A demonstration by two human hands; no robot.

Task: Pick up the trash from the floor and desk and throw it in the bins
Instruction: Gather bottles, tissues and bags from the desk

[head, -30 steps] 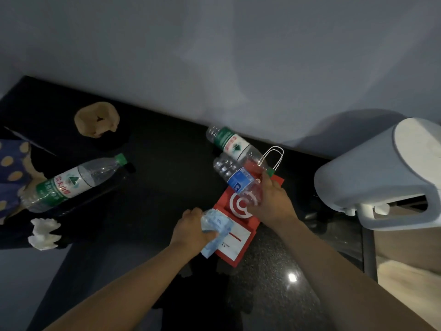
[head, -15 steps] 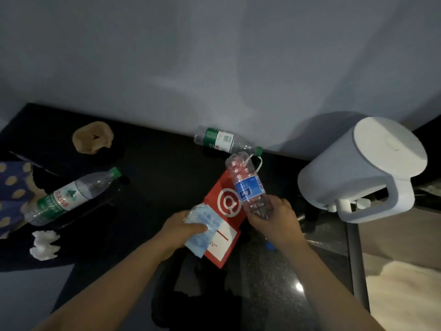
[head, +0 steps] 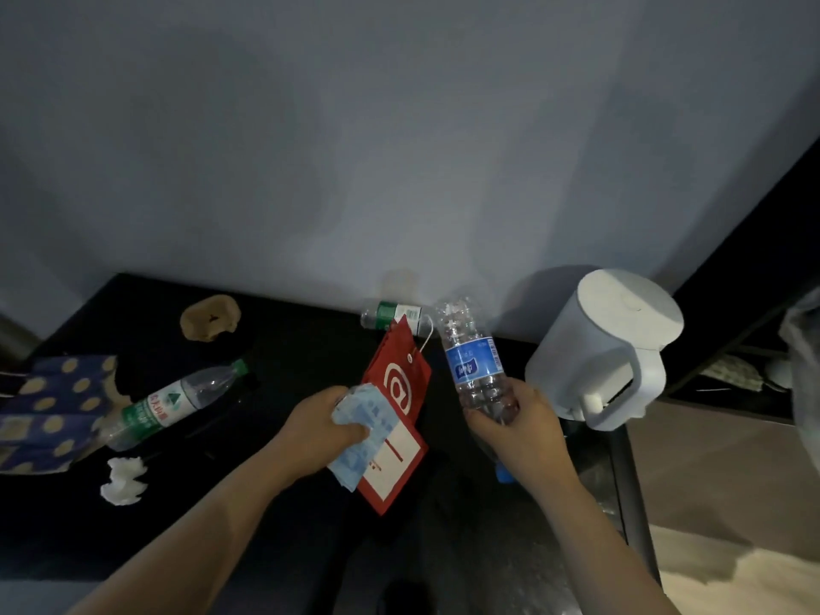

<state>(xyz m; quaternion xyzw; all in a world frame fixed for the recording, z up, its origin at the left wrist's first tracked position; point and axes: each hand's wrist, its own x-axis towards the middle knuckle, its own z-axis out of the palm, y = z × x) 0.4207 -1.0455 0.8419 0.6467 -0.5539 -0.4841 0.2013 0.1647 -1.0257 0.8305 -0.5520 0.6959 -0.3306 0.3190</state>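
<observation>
My right hand grips a crumpled clear bottle with a blue label, held upside down above the black desk, its blue cap below my hand. My left hand grips a light blue packet together with a red paper bag lifted off the desk. A green-label bottle lies on the desk at the left. Another green-label bottle lies by the wall behind the bag. A white crumpled tissue sits near the desk's left front.
A white electric kettle stands at the desk's right end, close to my right hand. A tan bowl-shaped scrap lies at the back left. A blue bag with gold dots is at the far left. Pale floor shows at the right.
My right hand lifted the blue-label bottle off the red bag and moved it right, turning it upright. My left hand raised the red bag and blue packet off the desk.
</observation>
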